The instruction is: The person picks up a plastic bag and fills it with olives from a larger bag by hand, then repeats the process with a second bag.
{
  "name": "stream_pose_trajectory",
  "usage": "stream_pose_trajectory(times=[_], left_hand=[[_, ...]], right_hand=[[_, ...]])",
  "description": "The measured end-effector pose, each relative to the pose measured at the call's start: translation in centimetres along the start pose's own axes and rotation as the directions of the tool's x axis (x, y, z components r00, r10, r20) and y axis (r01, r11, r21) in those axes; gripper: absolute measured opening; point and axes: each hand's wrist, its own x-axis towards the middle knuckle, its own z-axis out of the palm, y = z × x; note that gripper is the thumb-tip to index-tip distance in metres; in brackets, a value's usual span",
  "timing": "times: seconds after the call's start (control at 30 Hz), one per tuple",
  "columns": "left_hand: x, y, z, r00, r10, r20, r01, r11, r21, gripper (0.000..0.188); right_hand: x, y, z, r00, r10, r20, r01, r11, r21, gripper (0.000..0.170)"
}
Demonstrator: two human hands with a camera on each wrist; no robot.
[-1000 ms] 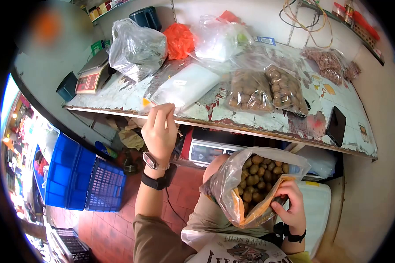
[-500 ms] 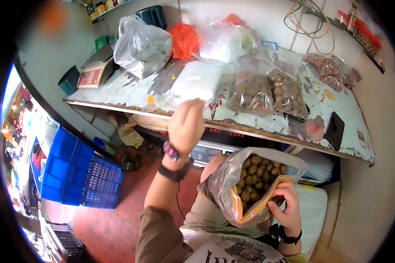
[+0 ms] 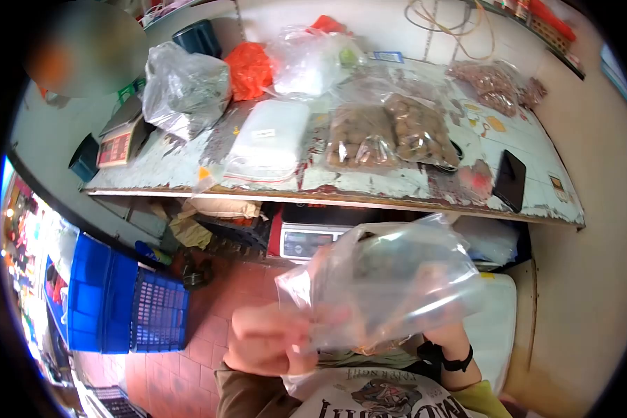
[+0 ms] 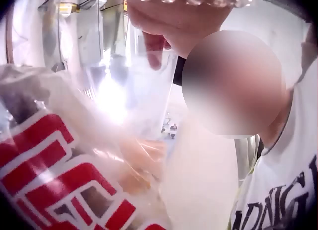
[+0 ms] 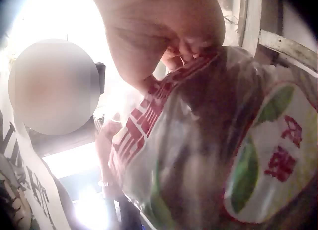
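Note:
In the head view my left hand (image 3: 268, 341) is blurred and pinches a clear plastic bag (image 3: 404, 279) by its edge, held out before my chest. That bag hangs across the big printed plastic bag on my lap, hiding its brown round contents. Red lettering on the printed bag (image 4: 74, 175) fills the lower left of the left wrist view. Seen from the right wrist, my right hand (image 5: 169, 31) grips the printed bag's rim, and green leaves and red characters show on its side. The clear bag partly covers this hand in the head view.
Ahead stands a worn table (image 3: 313, 182) bearing a stack of clear bags (image 3: 268, 136), two filled bags of brown round items (image 3: 362, 139), a phone (image 3: 510, 181) and a scale (image 3: 118, 143). A blue crate (image 3: 104, 292) stands left; another scale (image 3: 306, 240) sits below the tabletop.
My left hand has drawn back from the stack on the table toward my chest, bringing a clear bag over the printed one. My right hand stays at the printed bag's rim.

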Motion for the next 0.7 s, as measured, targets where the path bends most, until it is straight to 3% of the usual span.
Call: stream_pose_trajectory(times=[0.03,0.1,0.13,0.17,0.2,0.23,0.3,0.33,0.47,0.53,0.57,0.63,0.7], left_hand=[[0.2,-1.3,0.6,0.998,-0.025,-0.064,0.022,0.999,-0.049,0.006],[2.0,-2.2,2.0,0.983,-0.077,-0.168,0.043,0.979,-0.2,0.008],[2.2,-2.7,2.1,0.983,-0.084,-0.161,0.049,0.976,-0.211,0.008],[2.3,-3.5,1.9,0.984,-0.144,-0.107,0.135,0.987,-0.092,0.011],[2.2,-4.1,1.8,0.976,-0.207,-0.06,0.21,0.977,0.035,0.015],[1.8,-4.8,2.3,0.969,-0.244,-0.039,0.246,0.968,0.059,0.019],[2.1,-5.3,2.5,0.974,-0.12,0.191,0.025,0.898,0.439,0.024],[2.1,-5.2,2.8,0.975,-0.123,0.183,0.014,0.862,0.507,0.027],[1.7,-5.9,2.3,0.972,-0.152,0.181,0.036,0.853,0.521,0.023],[1.1,-6.0,1.6,0.974,-0.143,0.174,0.048,0.886,0.46,0.023],[0.8,-6.1,1.3,0.979,-0.136,0.155,0.064,0.914,0.4,0.022],[0.2,-6.0,0.8,0.974,-0.128,0.188,0.052,0.929,0.367,0.022],[-0.1,-5.9,0.6,0.957,-0.109,0.268,-0.003,0.921,0.389,0.024]], right_hand=[[-0.3,0.2,0.0,1.0,0.023,0.016,-0.024,0.999,0.047,0.022],[-1.0,0.8,0.2,1.0,-0.021,-0.001,0.021,0.997,-0.074,0.027],[-1.4,0.7,0.3,0.998,0.056,-0.042,-0.055,0.998,0.038,0.03],[-1.8,0.7,0.4,0.988,0.134,-0.076,-0.122,0.98,0.154,0.033],[-1.7,1.0,0.0,0.998,0.016,-0.057,-0.011,0.996,0.09,0.039],[-1.8,1.0,0.2,0.998,0.02,-0.063,-0.014,0.996,0.09,0.039],[-2.1,1.0,0.7,0.984,0.159,-0.086,-0.124,0.94,0.316,0.039],[-2.3,1.9,0.9,0.99,0.105,-0.095,-0.075,0.958,0.278,0.043],[-1.9,1.1,0.9,0.981,0.15,-0.125,-0.106,0.947,0.305,0.041],[-1.8,0.7,0.7,0.973,0.216,-0.081,-0.152,0.863,0.482,0.034],[-1.6,0.4,0.6,0.97,0.224,-0.092,-0.154,0.862,0.483,0.034],[-1.1,-0.3,0.4,0.942,0.331,-0.059,-0.214,0.725,0.654,0.028],[-1.0,-0.4,0.2,0.939,0.337,-0.072,-0.217,0.74,0.636,0.023]])
